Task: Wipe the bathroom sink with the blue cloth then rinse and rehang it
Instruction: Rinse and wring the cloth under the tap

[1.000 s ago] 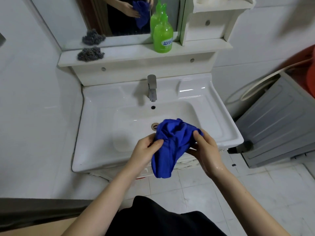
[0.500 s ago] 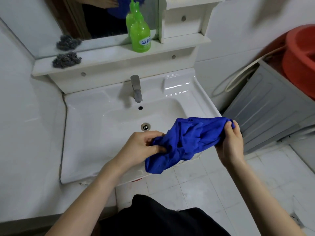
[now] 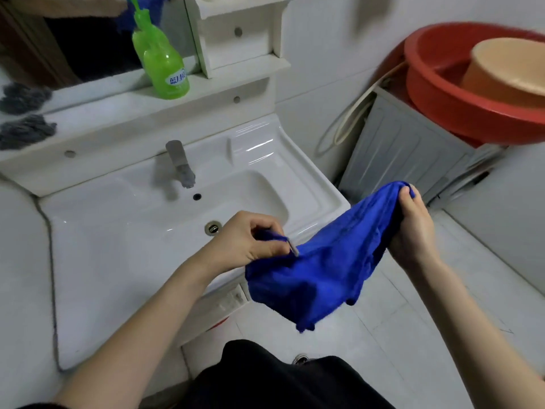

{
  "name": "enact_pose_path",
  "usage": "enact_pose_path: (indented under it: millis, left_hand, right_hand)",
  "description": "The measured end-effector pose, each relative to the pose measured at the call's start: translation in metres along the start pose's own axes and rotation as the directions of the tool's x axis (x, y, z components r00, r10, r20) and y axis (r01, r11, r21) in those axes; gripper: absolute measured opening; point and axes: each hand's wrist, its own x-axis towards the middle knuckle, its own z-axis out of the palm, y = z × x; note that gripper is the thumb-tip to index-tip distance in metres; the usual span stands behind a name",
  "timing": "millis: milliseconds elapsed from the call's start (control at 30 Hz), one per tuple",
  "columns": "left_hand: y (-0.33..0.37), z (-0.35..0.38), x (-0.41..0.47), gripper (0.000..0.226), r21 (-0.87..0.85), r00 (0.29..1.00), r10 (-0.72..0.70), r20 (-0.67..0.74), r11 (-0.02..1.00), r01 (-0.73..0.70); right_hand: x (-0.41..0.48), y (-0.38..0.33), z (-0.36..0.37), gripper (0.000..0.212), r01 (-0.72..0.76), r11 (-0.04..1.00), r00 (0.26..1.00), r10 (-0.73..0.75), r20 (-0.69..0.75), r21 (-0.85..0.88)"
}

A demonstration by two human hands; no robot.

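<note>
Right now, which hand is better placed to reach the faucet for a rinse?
Probably left. The left hand pinches the blue cloth over the front rim of the sink, nearer the faucet; the right hand grips it beyond the sink's right side.

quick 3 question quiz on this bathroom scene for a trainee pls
1. True or false: the blue cloth lies in the sink.
2. What stands on the shelf above the faucet? A green bottle; B red cup; C toothbrush.
3. Fill in: the cloth is gripped by ___ hands.

Key: 1 false, it is held up; 2 A; 3 both, left hand and right hand.
</note>
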Motion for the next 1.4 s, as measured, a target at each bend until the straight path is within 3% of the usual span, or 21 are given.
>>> enact_pose_path:
  millis: [133, 300, 400, 467, 533, 700, 833, 933, 1000, 1167, 1300, 1400]
  left_hand:
    - [-0.003, -0.002, 0.015, 0.018, -0.009, 0.952, 0.012, -0.305, 1.0, -0.016]
    - [-0.007, 0.008, 0.018, 0.019, -0.03, 0.894, -0.001, -0.448, 0.999, -0.014]
    - [0.002, 0.016, 0.02, 0.019, -0.039, 0.879, 0.067, -0.471, 0.995, -0.096]
    - [0.01, 0.022, 0.024, 0.018, -0.001, 0.871, 0.122, -0.475, 0.99, -0.139]
    - [0.015, 0.026, 0.03, 0.017, 0.045, 0.864, 0.177, -0.471, 0.983, -0.177]
    - [0.014, 0.035, 0.039, 0.016, 0.119, 0.89, 0.22, -0.399, 0.975, -0.187]
    - [0.016, 0.048, 0.045, 0.016, 0.095, 0.902, 0.214, -0.375, 0.977, -0.192]
    - [0.027, 0.055, 0.053, 0.019, 0.05, 0.903, 0.193, -0.383, 0.981, -0.189]
    - [0.032, 0.065, 0.059, 0.02, 0.031, 0.908, 0.168, -0.384, 0.985, -0.169]
    - [0.013, 0.101, 0.08, 0.017, 0.003, 0.924, 0.096, -0.37, 0.995, -0.103]
    - [0.002, 0.13, 0.106, 0.018, 0.016, 0.945, 0.048, -0.324, 0.999, -0.045]
    - [0.01, 0.143, 0.136, 0.018, -0.021, 0.948, 0.029, -0.317, 0.999, -0.038]
  right_hand:
    - [-0.005, -0.003, -0.016, 0.031, 0.013, 0.998, 0.996, -0.008, 0.09, -0.056]
    - [-0.021, -0.001, -0.042, 0.015, 0.131, 0.935, 0.979, -0.071, 0.189, -0.329]
    - [-0.032, -0.003, -0.053, 0.009, 0.278, 0.7, 0.955, -0.125, 0.27, -0.658]
    - [-0.032, -0.001, -0.057, 0.015, 0.302, 0.572, 0.951, -0.123, 0.284, -0.763]
    - [-0.029, 0.002, -0.063, 0.018, 0.306, 0.509, 0.952, -0.147, 0.269, -0.804]
    - [-0.033, -0.002, -0.078, 0.022, 0.235, 0.613, 0.971, -0.183, 0.154, -0.754]
    - [-0.049, -0.011, -0.078, 0.013, 0.292, 0.482, 0.937, -0.319, 0.145, -0.826]
    - [-0.055, -0.021, -0.082, 0.015, 0.318, 0.46, 0.908, -0.4, 0.126, -0.829]
    - [-0.056, -0.027, -0.09, 0.014, 0.317, 0.507, 0.901, -0.425, 0.087, -0.802]
    - [-0.052, -0.028, -0.13, 0.014, 0.198, 0.65, 0.964, -0.264, 0.026, -0.733]
    - [-0.028, -0.035, -0.162, 0.018, 0.159, 0.554, 0.974, -0.223, 0.038, -0.817]
    - [-0.002, -0.051, -0.174, 0.017, 0.168, 0.562, 0.962, -0.272, 0.011, -0.81]
